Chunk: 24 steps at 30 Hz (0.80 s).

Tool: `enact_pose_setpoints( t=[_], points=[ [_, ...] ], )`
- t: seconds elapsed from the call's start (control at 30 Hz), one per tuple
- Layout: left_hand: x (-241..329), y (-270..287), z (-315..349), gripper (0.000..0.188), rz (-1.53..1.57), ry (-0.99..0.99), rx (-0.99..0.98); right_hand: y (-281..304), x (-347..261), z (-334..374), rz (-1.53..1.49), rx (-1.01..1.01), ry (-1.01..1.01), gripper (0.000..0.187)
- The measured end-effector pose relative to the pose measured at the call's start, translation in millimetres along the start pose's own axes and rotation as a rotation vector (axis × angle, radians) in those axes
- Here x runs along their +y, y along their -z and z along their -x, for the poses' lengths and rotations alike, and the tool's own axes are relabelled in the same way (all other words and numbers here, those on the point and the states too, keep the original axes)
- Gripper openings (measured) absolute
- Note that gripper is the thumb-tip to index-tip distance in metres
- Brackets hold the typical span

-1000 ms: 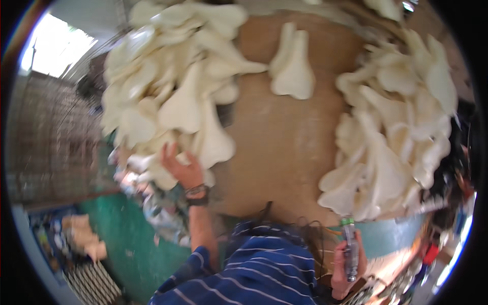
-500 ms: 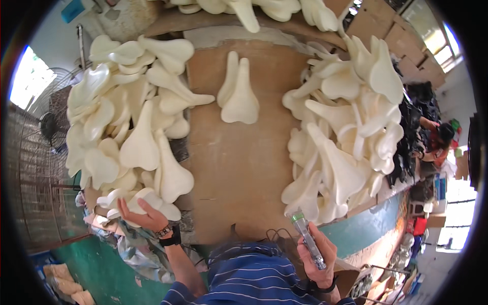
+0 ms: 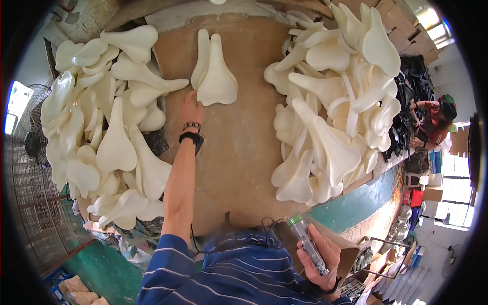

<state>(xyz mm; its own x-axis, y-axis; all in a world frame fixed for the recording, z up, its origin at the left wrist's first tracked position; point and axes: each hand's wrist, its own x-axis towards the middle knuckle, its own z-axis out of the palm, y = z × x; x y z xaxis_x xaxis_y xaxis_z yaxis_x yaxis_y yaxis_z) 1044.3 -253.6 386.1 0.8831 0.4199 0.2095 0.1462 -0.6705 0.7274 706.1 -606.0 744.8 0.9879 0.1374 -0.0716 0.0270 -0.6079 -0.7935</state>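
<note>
Two cream bicycle saddle pads lie side by side on the brown board (image 3: 239, 168), narrow ends pointing away. My left hand (image 3: 190, 111) reaches across the board to the wide near end of the left pad (image 3: 200, 58). Its fingertips are at that pad's edge, thumb apart from them; whether they press on it is hard to see. The right pad (image 3: 217, 76) lies just beyond the thumb. Low at the right, my right hand (image 3: 323, 254) is closed around a clear, cylinder-shaped hand tool (image 3: 309, 244) with a green end.
Heaps of similar pads flank the board, a left heap (image 3: 117, 147) and a right heap (image 3: 330, 132). A fan (image 3: 34, 145) stands at the far left. Beyond the right heap, another person (image 3: 438, 119) is beside a pile of black material (image 3: 409, 112). A cardboard box (image 3: 333, 249) sits near my right hand.
My left hand has gone from beside the left heap forward to the pair of pads. My right hand still holds the tool. The whole view has shifted.
</note>
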Motion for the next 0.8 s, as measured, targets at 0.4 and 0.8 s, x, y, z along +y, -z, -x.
enact_pose_setpoints(
  t=[0.4,0.8],
  points=[
    [7,-10,-19,0.035,0.000,0.047,-0.094,-14,8,-17,0.057,0.266,0.127,0.052],
    [-50,85,168,0.029,-0.166,0.273,-0.215,-13,9,-31,0.038,0.105,0.085,0.058]
  ],
)
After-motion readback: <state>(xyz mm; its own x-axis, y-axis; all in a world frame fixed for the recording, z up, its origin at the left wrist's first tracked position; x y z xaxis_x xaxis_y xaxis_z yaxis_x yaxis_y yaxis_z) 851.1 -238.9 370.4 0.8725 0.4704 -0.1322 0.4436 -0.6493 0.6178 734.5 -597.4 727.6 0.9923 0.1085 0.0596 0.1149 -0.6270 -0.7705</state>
